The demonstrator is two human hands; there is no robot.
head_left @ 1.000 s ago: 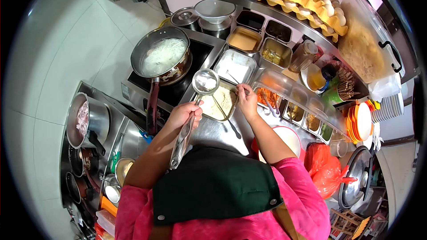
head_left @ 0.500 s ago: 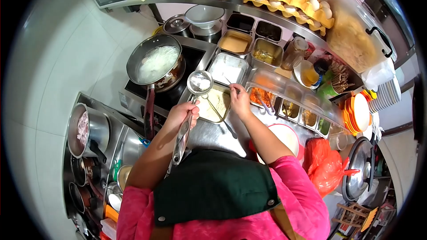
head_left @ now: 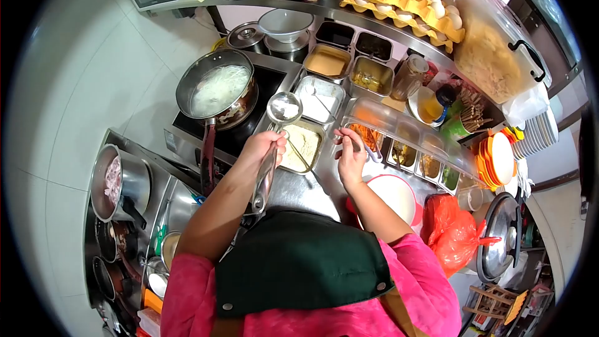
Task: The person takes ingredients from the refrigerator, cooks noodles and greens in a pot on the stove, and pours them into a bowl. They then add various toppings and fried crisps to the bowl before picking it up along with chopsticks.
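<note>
My left hand (head_left: pixel 264 150) is closed around the handle of a metal ladle (head_left: pixel 284 108), whose bowl holds some white powder. The ladle is over the edge of a tray of pale yellow powder (head_left: pixel 304 145), where a thin spoon lies. My right hand (head_left: pixel 351 153) is beside that tray with its fingers loosely apart and nothing in them. Beyond the ladle is a metal tray of white powder (head_left: pixel 319 97) with a small spoon resting in it. A lidded rack of toppings (head_left: pixel 405 143) stands just right of my right hand.
A pan of white noodles (head_left: pixel 218 90) sits on the stove at the left. Egg trays (head_left: pixel 405 9) and a large food bin (head_left: pixel 493 56) line the back shelf. A red-rimmed bowl (head_left: pixel 393 196) and a red plastic bag (head_left: pixel 454 237) are at the right.
My right hand has let go of the small spoon, now resting in the white powder tray, and has drawn back to the right. The ladle is slightly further right.
</note>
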